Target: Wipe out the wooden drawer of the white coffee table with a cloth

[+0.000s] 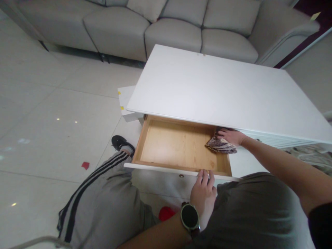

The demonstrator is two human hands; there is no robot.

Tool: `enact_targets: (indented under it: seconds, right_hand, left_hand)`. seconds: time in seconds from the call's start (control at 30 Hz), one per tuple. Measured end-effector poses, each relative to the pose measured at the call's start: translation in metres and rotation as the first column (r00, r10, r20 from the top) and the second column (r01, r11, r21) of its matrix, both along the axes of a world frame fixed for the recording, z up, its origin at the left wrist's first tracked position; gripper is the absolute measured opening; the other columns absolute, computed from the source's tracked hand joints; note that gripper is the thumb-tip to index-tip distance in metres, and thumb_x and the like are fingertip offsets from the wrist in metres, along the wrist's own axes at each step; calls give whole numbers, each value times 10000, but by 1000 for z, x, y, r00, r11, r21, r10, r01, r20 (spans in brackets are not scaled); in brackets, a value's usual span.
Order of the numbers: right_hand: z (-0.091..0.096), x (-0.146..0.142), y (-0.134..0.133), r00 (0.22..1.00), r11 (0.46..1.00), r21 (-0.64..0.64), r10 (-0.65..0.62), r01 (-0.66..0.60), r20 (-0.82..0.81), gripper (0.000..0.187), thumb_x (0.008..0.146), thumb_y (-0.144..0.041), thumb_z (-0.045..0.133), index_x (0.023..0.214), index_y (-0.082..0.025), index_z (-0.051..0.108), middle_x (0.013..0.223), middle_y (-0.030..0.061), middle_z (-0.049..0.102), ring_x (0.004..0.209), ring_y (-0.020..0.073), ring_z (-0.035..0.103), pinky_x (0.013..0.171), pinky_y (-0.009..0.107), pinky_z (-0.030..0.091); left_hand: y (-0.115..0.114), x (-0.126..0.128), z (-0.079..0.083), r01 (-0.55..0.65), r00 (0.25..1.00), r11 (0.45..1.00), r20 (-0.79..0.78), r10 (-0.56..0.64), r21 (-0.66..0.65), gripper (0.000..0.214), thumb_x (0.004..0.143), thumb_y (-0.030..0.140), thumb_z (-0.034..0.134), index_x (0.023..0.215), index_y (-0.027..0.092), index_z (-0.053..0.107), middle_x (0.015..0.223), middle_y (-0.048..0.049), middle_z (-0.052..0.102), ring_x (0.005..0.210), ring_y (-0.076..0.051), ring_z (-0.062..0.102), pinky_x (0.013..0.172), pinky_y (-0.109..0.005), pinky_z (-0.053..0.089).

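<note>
A wooden drawer [168, 143] stands pulled out from under a white table [220, 90]. My left hand [203, 193], with a dark watch on its wrist, grips the drawer's white front edge, fingers curled over it. My right hand [230, 136] reaches into the drawer's far right corner and presses on a brown patterned cloth [220, 145] lying on the drawer floor, fingers bent over it. The rest of the drawer floor shows bare wood.
A grey sofa [168, 31] runs along the back. My legs in grey striped trousers [103, 200] and a black shoe [119, 141] are at the drawer's left. A white box [126, 103] sits on the tiled floor, with a red scrap [85, 165] and a red object [166, 212] nearby.
</note>
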State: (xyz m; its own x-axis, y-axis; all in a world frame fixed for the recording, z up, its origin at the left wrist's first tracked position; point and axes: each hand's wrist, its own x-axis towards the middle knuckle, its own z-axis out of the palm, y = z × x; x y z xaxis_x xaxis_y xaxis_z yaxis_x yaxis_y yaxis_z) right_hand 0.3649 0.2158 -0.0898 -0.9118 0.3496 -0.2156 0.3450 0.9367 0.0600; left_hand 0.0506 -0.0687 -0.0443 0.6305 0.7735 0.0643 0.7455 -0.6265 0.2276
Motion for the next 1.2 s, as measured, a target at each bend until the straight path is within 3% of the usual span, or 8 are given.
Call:
enact_targets:
  seconds: [0.67, 1.2]
  right_hand:
    - [-16, 16, 5, 999, 998, 62, 0, 3, -42, 392, 798, -231, 604, 1172, -250, 721, 1120, 118, 707, 1030, 299, 628, 903, 411, 505]
    - [-9, 11, 4, 998, 998, 70, 11, -6, -66, 353, 824, -198, 579, 1140, -248, 729, 1106, 118, 697, 1049, 298, 617, 913, 410, 500]
  left_hand:
    - [0, 0, 0, -14, 999, 1000, -32, 14, -2, 387, 1044, 223, 387, 1219, 128, 720, 1517, -117, 561, 1408, -271, 527, 1201, -435, 440]
    - [-1, 3, -7, -47, 999, 997, 2, 47, 59, 416, 1039, 217, 379, 1297, 101, 684, 1473, -128, 602, 1359, -262, 573, 1169, -432, 475]
